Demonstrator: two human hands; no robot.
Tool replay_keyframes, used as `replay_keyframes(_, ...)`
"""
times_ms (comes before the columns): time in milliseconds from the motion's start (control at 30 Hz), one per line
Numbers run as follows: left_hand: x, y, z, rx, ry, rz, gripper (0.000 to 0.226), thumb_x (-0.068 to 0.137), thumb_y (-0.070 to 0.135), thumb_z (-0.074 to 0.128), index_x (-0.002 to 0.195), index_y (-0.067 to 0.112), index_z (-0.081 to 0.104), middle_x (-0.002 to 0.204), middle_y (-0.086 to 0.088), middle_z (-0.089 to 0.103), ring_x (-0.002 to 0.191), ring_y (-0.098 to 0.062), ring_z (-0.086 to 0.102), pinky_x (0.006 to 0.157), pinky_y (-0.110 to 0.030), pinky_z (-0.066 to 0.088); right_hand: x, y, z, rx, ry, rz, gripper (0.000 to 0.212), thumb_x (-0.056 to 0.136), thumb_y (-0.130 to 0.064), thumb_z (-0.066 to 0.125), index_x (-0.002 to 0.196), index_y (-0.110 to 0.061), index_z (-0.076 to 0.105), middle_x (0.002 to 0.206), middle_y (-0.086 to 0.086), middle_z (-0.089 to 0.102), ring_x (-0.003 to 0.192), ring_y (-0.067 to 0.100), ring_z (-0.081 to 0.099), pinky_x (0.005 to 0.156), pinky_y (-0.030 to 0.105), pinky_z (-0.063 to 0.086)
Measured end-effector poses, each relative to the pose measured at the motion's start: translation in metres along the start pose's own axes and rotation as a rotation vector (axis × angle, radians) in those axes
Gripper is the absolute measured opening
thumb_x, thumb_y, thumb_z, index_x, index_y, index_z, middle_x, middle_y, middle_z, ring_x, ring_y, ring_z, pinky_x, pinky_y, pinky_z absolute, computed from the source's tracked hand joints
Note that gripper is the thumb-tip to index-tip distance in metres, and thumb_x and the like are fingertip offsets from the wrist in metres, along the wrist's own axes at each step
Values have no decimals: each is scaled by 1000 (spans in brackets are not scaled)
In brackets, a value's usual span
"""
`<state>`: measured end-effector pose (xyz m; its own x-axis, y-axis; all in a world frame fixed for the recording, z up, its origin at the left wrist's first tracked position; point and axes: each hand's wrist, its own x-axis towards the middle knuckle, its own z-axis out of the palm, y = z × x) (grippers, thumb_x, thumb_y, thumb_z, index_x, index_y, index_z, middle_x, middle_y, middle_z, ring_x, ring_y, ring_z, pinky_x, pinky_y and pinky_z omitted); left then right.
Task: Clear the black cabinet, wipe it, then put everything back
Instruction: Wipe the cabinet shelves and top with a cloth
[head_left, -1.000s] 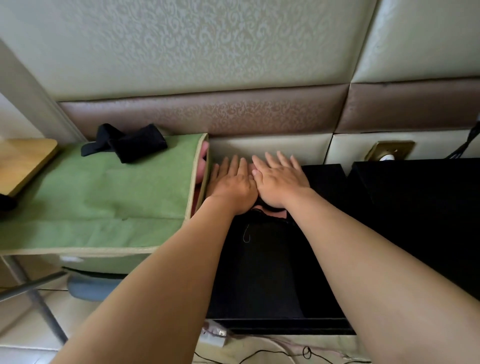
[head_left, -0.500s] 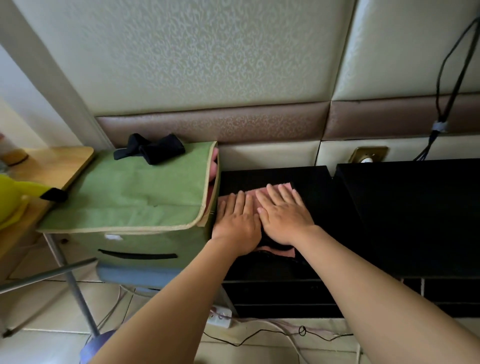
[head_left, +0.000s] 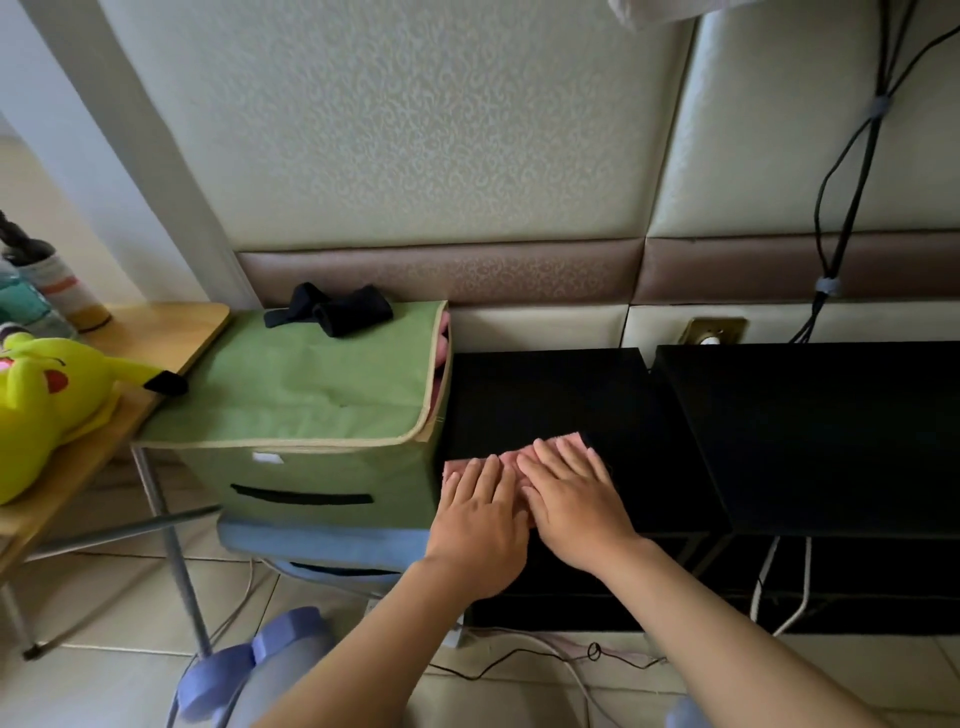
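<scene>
Dragging the pink cloth (head_left: 560, 440) toward me, I have swept it from the back of the black cabinet (head_left: 545, 384), up by the padded wall (head_left: 415, 156), down to the near edge of its top. My left hand (head_left: 480, 519) and right hand (head_left: 579, 506) lie side by side on the cloth, touching. The fingers (head_left: 571, 460) are straight and close together, pressing flat, not curled round anything. A strip of cloth shows past my fingertips; the rest is under my palms. I judge this the wiping step, with one pass finished along the left side, just beside the green storage box (head_left: 322, 395). The part of the top further right likely wants the next stroke — and putting everything back is still to come.
</scene>
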<state>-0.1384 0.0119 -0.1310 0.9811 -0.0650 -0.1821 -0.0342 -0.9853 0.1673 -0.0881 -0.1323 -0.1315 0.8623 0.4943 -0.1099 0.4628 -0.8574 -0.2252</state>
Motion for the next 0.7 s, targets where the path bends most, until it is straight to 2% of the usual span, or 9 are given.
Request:
replay_keyframes(67,-13,-1,0,30,16,37,70,99,45,17,161,15,4,168,-4,5,155,-22,-2,126,-40,-1,-12,-7,6,41,80,0,82,90,-54,-6,154,-30,39,164,-5,29,155,19,15,125,44,6)
replay_keyframes(133,-27,-3,-2,76,32,70,69,97,36,38,159,15,16,166,-4,17,153,-24,11,126,-39,8,-26,-13,15,35,217,-37,50,100,-45,34,138,-26,61,148,-3,54,144,22,41,119,47,27)
replay_keyframes(167,-33,-5,-2,89,60,77,66,95,30,48,156,15,26,162,-3,28,150,-26,23,123,-39,16,-32,-14,20,17,274,-75,37,94,-35,59,129,-23,68,138,-2,63,137,23,51,113,47,37)
replay_keyframes(233,-48,-9,0,90,153,128,54,85,22,63,138,18,53,138,-1,54,127,-29,52,107,-40,40,-46,-18,28,-11,318,-159,44,72,-20,85,115,-20,74,125,-2,70,122,22,63,102,44,50)
replay_keyframes(300,-60,-16,10,93,309,232,34,76,25,62,109,21,68,103,3,64,92,-24,64,82,-36,52,-62,-24,30,-42,391,-286,38,68,-15,85,105,-18,77,114,-2,73,109,21,67,90,38,56)
replay_keyframes(367,-75,-23,18,55,343,276,25,74,32,51,93,23,65,87,6,59,76,-20,58,69,-31,50,-77,-30,35,-43,468,-386,25,75,-13,74,100,-16,76,104,-2,72,93,21,68,78,35,57)
replay_keyframes(567,-101,-40,30,-204,3,66,27,75,47,53,89,26,43,81,6,57,72,-22,50,63,-33,36,-99,-45,68,43,304,-409,7,89,-28,63,93,-22,65,88,-9,60,77,16,59,58,32,51)
replay_keyframes(633,-106,-45,30,-256,-99,2,32,76,47,58,90,30,35,77,9,55,69,-21,47,60,-34,34,-99,-48,76,114,223,-375,18,94,-38,53,97,-23,63,92,-10,61,81,16,60,58,32,52)
replay_keyframes(700,-111,-49,33,-268,-120,-30,37,78,43,61,94,31,30,81,9,56,71,-19,48,61,-33,34,-100,-56,73,184,121,-324,24,97,-39,51,112,-24,61,104,-8,61,96,19,60,72,37,54)
